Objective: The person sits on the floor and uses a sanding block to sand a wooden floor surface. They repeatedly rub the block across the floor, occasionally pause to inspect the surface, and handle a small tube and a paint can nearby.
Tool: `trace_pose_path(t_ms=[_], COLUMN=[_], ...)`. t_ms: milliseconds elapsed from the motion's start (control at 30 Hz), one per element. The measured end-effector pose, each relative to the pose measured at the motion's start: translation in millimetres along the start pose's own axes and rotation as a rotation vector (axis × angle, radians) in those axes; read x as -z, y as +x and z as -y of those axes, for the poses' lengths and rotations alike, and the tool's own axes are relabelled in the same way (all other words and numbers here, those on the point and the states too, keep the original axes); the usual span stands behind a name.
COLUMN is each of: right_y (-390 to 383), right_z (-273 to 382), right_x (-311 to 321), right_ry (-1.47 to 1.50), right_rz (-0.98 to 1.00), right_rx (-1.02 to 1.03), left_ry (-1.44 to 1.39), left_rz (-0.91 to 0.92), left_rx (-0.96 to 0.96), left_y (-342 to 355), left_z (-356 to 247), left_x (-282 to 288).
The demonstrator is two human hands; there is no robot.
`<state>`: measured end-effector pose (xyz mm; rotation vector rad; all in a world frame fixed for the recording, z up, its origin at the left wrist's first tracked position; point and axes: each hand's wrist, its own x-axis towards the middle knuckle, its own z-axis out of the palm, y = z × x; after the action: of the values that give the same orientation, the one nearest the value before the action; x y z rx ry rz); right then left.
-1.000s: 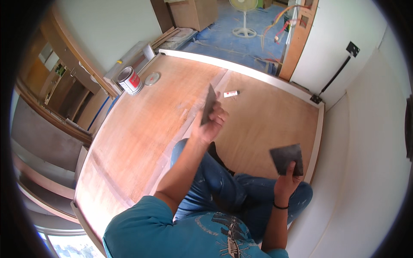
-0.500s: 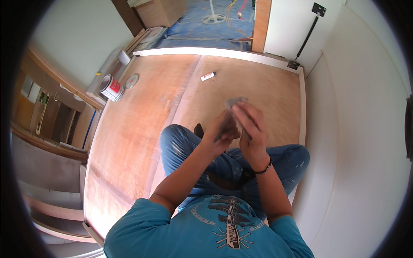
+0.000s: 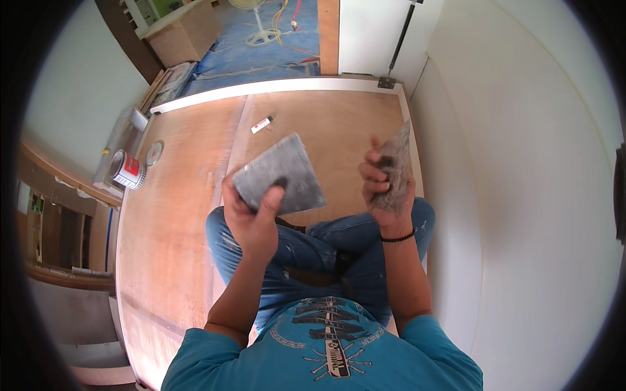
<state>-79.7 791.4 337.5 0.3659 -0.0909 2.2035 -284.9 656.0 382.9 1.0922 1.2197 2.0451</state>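
Note:
My left hand grips a thin, flat grey square plate by its lower left part. The thumb presses on its streaky, smeared face. To the right, my right hand has its fingers round a second thin grey plate, seen nearly edge-on and stained. Both plates are apart from each other, above the wooden panel in front of my crossed legs. Whether they are putty spreaders I cannot tell.
A small white tube with a dark cap lies on the panel. Left stands an open metal can with a red label, beside its round lid. A white wall rises close on my right. Past the white rim is blue floor sheeting.
My hands were together, working on the plates. They have come apart, the left one to the left and the right one slightly right. The view has shifted to the right.

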Motion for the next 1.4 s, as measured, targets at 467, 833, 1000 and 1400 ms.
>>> trace_pose_path(t_ms=[467,833,1000,1400], right_y=[-45,-35,-3,8], right_z=[-51,-39,-55,-45], right_x=[14,-19,-54,-21], right_ry=[-0.323,-1.347,-1.533,-1.584], right_rz=[-0.3,-0.396,-0.111,-0.32], right_rx=[-0.278,0.204,0.124,0.036], left_ry=[0.892,-0.02,-0.221,0.114], left_rz=[0.348,0.217,0.29,0.336], left_rx=[-0.892,0.046,0.246,0.314], left_y=[29,33,31,37], left_z=[13,15,27,36], left_x=[-26,18,28,37])
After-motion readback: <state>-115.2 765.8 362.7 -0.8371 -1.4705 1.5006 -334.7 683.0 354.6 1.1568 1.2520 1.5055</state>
